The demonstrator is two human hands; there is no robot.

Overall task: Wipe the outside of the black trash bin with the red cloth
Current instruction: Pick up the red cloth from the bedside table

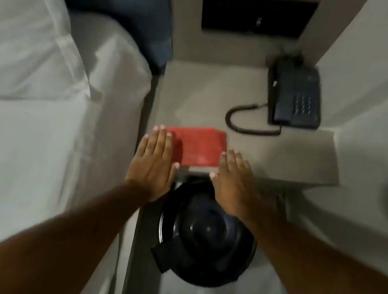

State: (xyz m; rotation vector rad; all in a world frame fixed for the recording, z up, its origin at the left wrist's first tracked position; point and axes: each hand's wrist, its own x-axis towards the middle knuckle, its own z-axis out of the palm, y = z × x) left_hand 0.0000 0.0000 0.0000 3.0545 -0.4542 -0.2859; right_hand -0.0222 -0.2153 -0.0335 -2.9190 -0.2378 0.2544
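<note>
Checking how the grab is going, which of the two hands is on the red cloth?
The left hand: its fingers overlap the cloth's left edge. The right hand sits flat beside its right edge.

- Room dim; light soft, greyish-green cast.
- My forearms blur toward the lower corners; wide-angle stretch bends the edges.
- Faint glare rings on the black trash bin (207, 234) lid.
- Overall focus soft; phone (296, 96) keys smeared.

Hotel rm: bed (31, 97), nightstand (220, 100) w/ phone (296, 96).
</note>
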